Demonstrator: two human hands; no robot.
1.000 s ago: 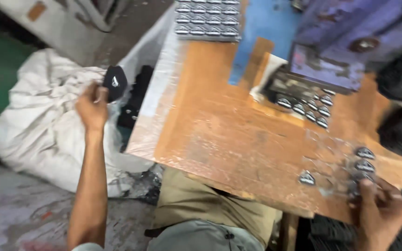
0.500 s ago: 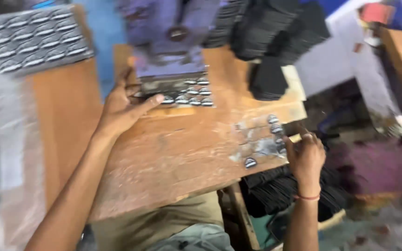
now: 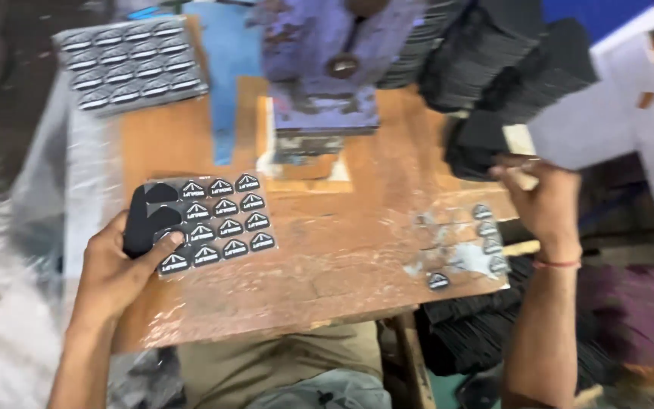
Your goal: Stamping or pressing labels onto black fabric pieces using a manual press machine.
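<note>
A clear plastic sheet of glossy black triangular badges (image 3: pixel 217 223) lies left of centre on the worn, scratched wooden bench (image 3: pixel 327 265). The left hand (image 3: pixel 119 269) pins its lower left corner, fingers curled, thumb on a black fabric piece (image 3: pixel 149 216). At right, the right hand (image 3: pixel 543 201) grips black flat pieces (image 3: pixel 486 144). Loose badges (image 3: pixel 486 235) lie beside it. A purple metal press (image 3: pixel 327 68) stands top centre; another badge sheet (image 3: pixel 130 64) sits upper left.
</note>
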